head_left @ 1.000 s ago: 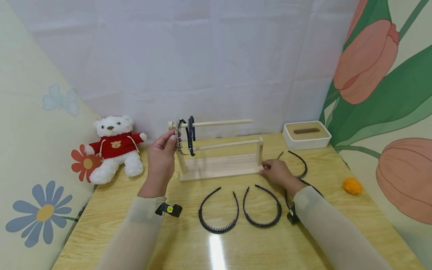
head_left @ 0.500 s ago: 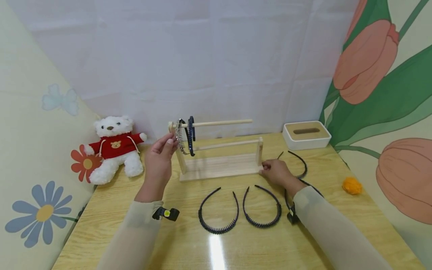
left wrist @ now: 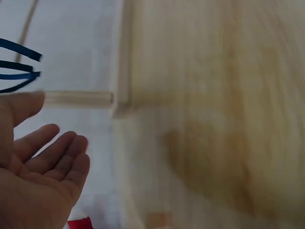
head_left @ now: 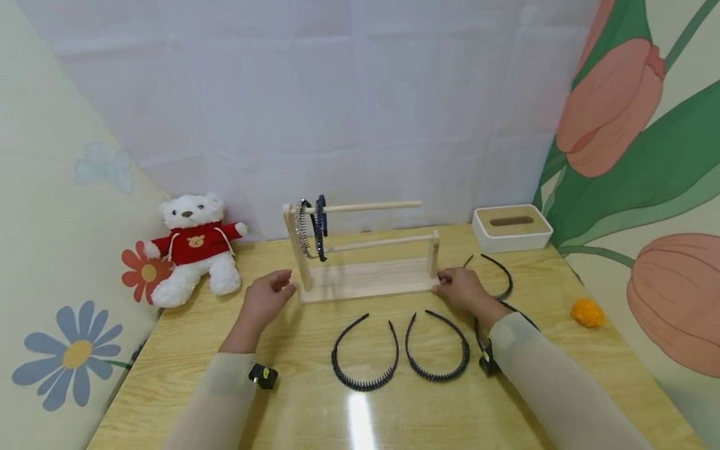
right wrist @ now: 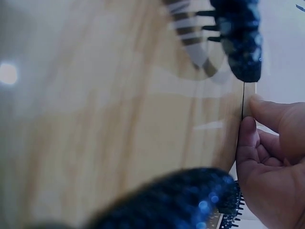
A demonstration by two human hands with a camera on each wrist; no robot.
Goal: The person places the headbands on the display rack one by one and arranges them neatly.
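A wooden rack [head_left: 365, 279] with two horizontal rods stands toward the back of the table. On its upper rod, near the left post, hang a silvery toothed headband [head_left: 302, 231] and a dark blue headband [head_left: 320, 228]. Just left of the rack's base is my left hand [head_left: 265, 301]; its fingers are loosely bent and hold nothing, as the left wrist view confirms. My right hand [head_left: 462, 289] pinches the right end of the base between thumb and fingers. Two dark toothed headbands [head_left: 362, 384] [head_left: 440, 376] lie in front of the rack.
More dark headbands [head_left: 509, 282] lie around my right forearm, partly hidden by it. A white tissue box [head_left: 513, 237] with a wooden top stands at the back right. An orange fluffy ball [head_left: 587, 312] lies at the right edge. A white teddy bear [head_left: 194, 275] sits back left.
My left hand has let go of the silvery headband and moved down beside the rack's base. The headband stays on the upper rod. My right hand has kept its hold.
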